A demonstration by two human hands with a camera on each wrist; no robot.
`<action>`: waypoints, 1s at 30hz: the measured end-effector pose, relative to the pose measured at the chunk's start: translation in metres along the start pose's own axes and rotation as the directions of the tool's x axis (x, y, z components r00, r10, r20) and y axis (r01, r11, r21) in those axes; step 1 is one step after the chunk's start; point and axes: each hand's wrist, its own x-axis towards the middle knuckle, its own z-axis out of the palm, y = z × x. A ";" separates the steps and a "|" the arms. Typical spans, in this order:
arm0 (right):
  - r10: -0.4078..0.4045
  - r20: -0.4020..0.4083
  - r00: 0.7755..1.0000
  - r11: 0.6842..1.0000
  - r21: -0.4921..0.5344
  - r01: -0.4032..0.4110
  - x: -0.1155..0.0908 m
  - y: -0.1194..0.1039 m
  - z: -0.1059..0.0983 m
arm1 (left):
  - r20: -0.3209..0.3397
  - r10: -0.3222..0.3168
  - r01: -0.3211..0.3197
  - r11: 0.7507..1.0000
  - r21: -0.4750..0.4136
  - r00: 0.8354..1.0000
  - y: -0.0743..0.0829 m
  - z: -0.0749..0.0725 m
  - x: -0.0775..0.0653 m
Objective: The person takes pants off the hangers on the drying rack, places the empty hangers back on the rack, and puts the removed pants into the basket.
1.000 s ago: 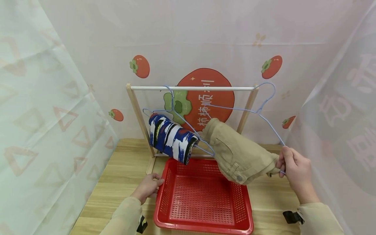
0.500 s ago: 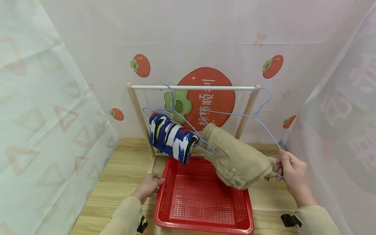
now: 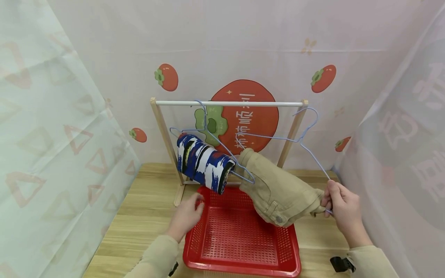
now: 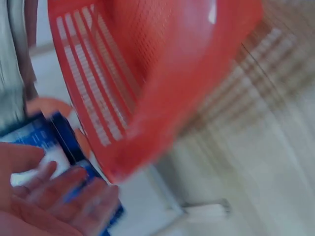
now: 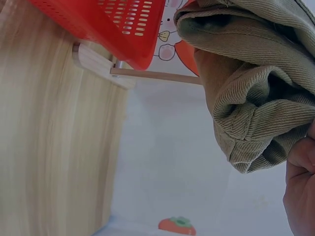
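My right hand grips the lower right corner of a blue wire hanger. Folded khaki pants, with a waistband button showing, hang over that hanger's lower bar, tilted down to the right. The hanger's hook is near the rack's right end; whether it touches is unclear. Over the red plastic basket, at its left rim, my left hand is lifted with relaxed fingers and holds nothing. In the left wrist view its fingers are blurred, beside the basket's corner.
A small clothes rack with wooden legs stands behind the basket. On its bar hangs another blue hanger with a folded blue, white and black patterned garment. Beneath is a wood-grain table. Printed cloth walls enclose the sides and back.
My left hand has let go of the basket's left rim and moved up and right. My right hand has moved slightly left and down, bringing the hanger and khaki pants with it.
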 end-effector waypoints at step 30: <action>0.087 -0.018 0.996 0.991 0.105 -0.084 -0.010 -0.008 0.002 | 0.167 0.760 -0.740 0.518 0.429 0.629 0.140 0.099 -0.007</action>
